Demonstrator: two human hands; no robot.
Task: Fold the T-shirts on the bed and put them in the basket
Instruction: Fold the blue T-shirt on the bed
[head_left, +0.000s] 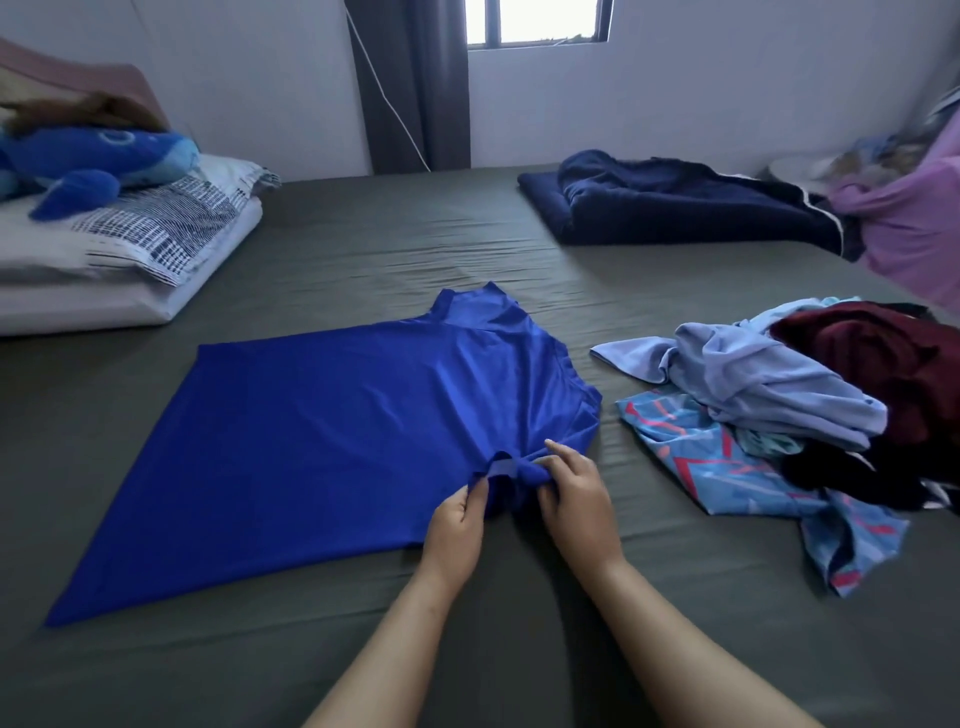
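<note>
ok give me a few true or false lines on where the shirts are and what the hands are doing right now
1. The blue T-shirt lies spread out on the bed. True.
2. Both hands pinch the near sleeve of the blue T-shirt. True: the left hand and the right hand hold the bunched fabric there.
3. The blue T-shirt is already folded into a small square. False: it lies open, with only the near sleeve gathered up.
4. The pile of unfolded clothes lies to the left of the blue T-shirt. False: it lies to the right.
5. The blue plush toy rests on the pillows at the far left. True.
6. The right hand holds the dark red garment. False: it grips the blue T-shirt.
</note>
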